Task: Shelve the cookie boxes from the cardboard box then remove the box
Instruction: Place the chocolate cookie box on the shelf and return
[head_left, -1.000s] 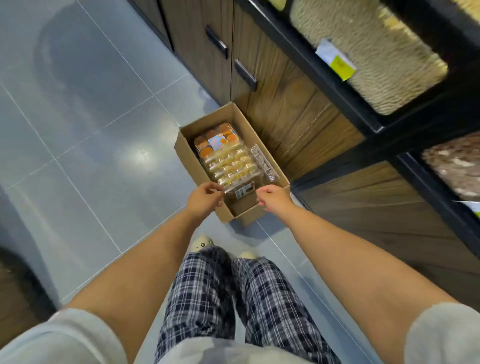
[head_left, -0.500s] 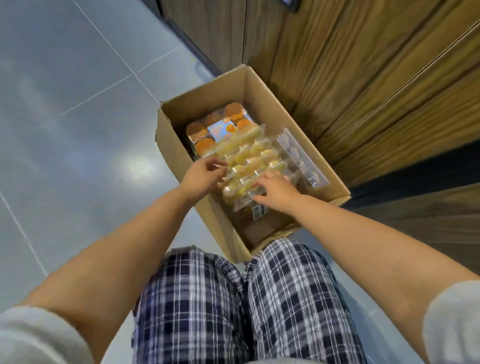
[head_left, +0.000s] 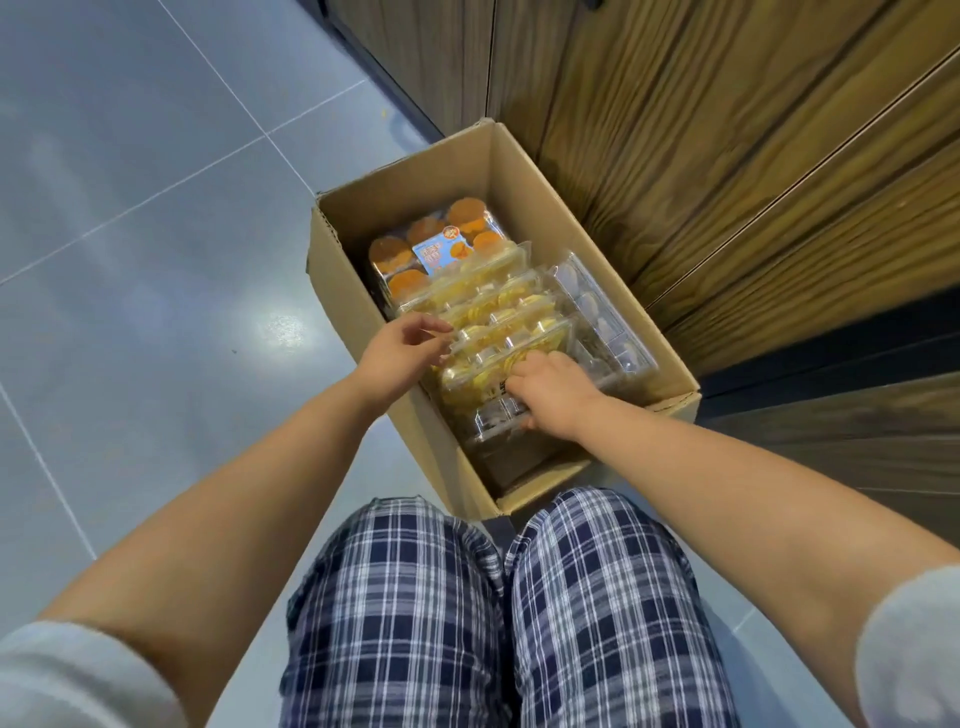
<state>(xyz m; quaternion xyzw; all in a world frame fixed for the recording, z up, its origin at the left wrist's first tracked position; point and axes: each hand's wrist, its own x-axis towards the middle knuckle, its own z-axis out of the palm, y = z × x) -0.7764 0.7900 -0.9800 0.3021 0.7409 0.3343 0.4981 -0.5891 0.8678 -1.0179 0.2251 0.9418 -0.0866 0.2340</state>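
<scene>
While both hands reach inside, brown cardboard box: open-topped, on grey tiled floor, just beside wood-grain cabinet.
clear plastic boxes of yellow cookies: overlapping, slanted, inside the cardboard box.
right hand: fingers curled over nearest clear box.
left hand: fingertips at that box's left edge; grip cannot be told.

Pale grey sleeves pushed up; navy-and-white plaid trousers.

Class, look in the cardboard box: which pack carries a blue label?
The orange pack at the far end of the box; the yellow packs nearer the person and the clear pack by the right wall show none.
</scene>
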